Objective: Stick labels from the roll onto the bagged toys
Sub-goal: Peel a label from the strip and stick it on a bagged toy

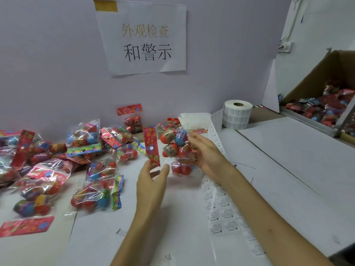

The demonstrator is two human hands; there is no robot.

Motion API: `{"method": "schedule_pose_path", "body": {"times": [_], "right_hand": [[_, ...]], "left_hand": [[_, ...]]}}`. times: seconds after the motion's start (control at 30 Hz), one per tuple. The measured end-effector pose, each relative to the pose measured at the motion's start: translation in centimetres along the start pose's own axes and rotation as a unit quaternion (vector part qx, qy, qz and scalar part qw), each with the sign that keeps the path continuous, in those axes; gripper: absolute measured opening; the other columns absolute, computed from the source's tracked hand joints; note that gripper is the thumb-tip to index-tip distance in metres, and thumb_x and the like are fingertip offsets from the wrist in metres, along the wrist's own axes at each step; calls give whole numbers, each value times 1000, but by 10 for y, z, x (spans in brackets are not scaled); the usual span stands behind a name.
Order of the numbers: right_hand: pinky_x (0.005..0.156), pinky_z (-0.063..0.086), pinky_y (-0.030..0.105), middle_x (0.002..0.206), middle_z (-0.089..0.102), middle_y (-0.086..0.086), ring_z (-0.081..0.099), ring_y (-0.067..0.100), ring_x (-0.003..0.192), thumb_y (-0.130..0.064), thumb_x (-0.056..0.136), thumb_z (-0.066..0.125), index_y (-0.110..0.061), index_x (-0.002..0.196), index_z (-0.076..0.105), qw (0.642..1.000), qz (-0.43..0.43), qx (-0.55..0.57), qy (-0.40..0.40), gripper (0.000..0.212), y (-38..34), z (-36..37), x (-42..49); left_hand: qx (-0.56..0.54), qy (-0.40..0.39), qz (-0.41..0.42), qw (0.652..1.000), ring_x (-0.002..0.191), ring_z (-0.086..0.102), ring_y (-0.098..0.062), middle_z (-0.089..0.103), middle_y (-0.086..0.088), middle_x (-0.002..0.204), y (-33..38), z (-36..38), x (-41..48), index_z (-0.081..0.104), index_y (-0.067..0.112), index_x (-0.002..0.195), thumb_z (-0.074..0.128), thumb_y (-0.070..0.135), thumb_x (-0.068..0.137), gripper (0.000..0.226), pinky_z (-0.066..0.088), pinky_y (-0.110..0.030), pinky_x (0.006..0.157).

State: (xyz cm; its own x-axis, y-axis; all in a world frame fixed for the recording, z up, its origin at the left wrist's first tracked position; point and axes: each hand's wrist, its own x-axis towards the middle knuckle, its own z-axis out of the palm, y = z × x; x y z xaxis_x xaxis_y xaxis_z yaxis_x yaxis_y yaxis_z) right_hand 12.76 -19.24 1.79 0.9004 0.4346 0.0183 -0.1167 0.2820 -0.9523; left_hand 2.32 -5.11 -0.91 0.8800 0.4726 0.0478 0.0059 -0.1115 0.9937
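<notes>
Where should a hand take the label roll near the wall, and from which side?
Probably round its curved wall, from the right: the label roll stands on end, core hole up, and its label strip runs off the left side.

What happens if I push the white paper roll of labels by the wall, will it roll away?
Probably not: the white paper roll of labels stands on its flat end, hole up, so it would likely slide rather than roll. Its loose strip of printed labels curves across the white table, so it is probably floppy and would trail along.
</notes>
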Motion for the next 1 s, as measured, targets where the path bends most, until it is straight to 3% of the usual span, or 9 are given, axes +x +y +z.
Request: {"method": "schedule_pose_path", "body": {"times": [0.13,0.2,0.3,0.43,0.57,0.67,0.8,0.93,1.0], "right_hand": [[79,61,44,106,72,20,73,40,94,-23,107,46,-3,123,61,1000,6,-21,-2,29,6,-3,-8],[84,57,45,106,71,18,73,38,93,-22,106,49,-3,118,63,999,8,-50,-10,26,6,-1,-10],[82,57,45,106,71,17,71,30,92,-17,103,52,-7,113,65,996,16,-83,-26,20,6,6,-14],[76,53,29,108,74,9,71,19,97,-7,97,53,-18,118,65,991,1,-132,-21,26,0,10,-18],[95,55,56,105,73,13,71,28,101,-17,97,63,-16,107,71,990,-17,-137,-29,12,1,15,-20],[91,55,63,94,72,9,71,28,94,-18,92,73,-20,93,74,991,-15,-126,-39,2,8,19,-21],[84,61,50,99,70,18,73,30,94,-20,80,82,-15,106,70,991,8,-121,-54,29,15,24,-21],[64,62,40,88,72,12,74,25,79,-1,84,77,-8,110,64,993,14,-110,-36,30,17,29,-20],[64,62,39,82,73,9,73,25,74,3,83,76,-12,107,63,993,11,-118,-26,31,17,30,-19]], "left_hand": [[-124,-70,-31,989,108,69,-13,77,9,107,12,-6,2,71,29,115,85,45,72,48,51,-35,92],[-135,-57,-25,989,107,70,-15,79,6,104,15,-9,2,73,25,115,82,52,65,57,50,-36,95],[-156,-18,-18,987,102,74,-18,80,0,102,16,-11,3,73,18,117,78,42,75,48,54,-37,93],[-154,-13,-26,988,98,75,-20,80,-4,101,11,-19,9,76,14,112,76,23,88,26,57,-38,87],[-132,-36,-9,991,91,76,-22,80,-7,97,9,-24,8,78,14,109,81,28,76,36,57,-29,76],[-131,-27,-7,991,83,76,-21,79,-10,92,7,-30,8,80,16,101,87,26,66,37,57,-25,70],[-129,-11,-5,992,78,75,-19,78,-10,87,4,-37,11,83,25,91,87,27,64,28,57,-24,68],[-129,-21,-8,991,90,76,-28,78,-11,97,2,-38,11,79,22,106,88,43,62,50,60,-41,83],[-141,-34,-11,989,99,74,-35,77,-14,107,1,-38,9,74,18,115,87,42,67,56,58,-52,92]]}}
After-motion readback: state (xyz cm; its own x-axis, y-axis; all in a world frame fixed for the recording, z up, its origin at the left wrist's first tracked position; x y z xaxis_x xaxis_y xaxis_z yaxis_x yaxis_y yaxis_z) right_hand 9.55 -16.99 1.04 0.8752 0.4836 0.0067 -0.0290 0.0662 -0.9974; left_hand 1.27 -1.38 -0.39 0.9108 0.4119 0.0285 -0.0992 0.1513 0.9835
